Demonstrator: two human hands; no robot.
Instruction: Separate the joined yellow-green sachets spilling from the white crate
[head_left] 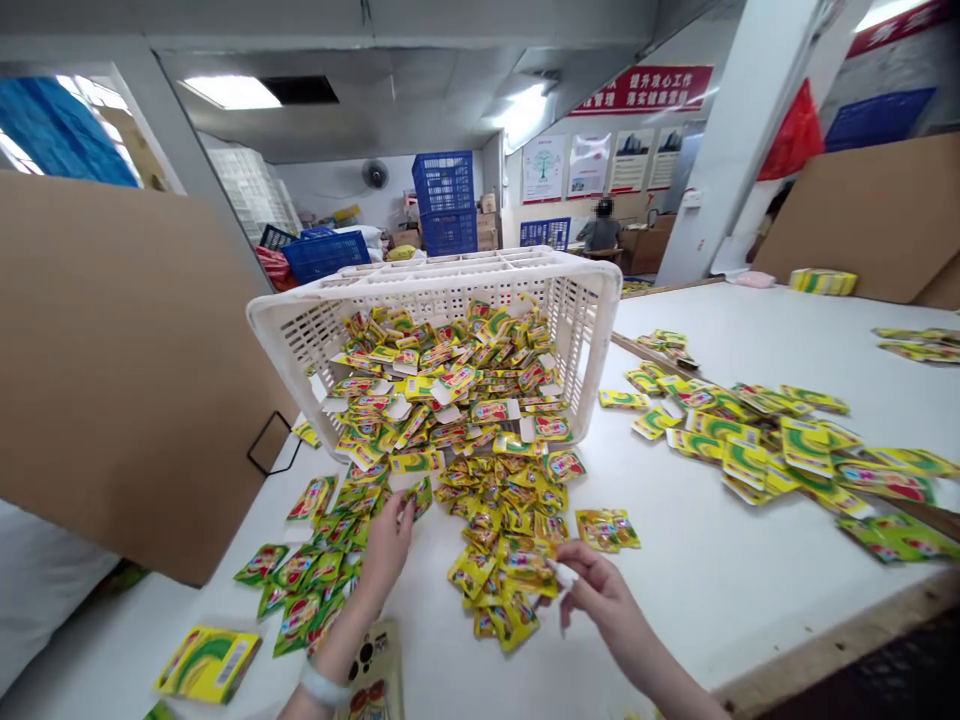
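The white crate (602,340) lies on its side, mouth toward the person — probably so the small boxes (457,380) sit within easy reach. Before it on the desk (427,620), green packets (300,615) and yellow packets (517,500) form separate piles, seemingly one per hand. The left hand (405,508) pinches a green packet (422,496); the right hand (561,592) is at the yellow pile — whether gripping, I can't tell.

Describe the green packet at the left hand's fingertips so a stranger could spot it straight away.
Start at the big white basket tipped on its side, its opening facing you. On the table before it, left of the yellow packet heap, is the left hand. The green packet juts out right of its fingertips, whereas the neighbouring green pile lies mostly left.
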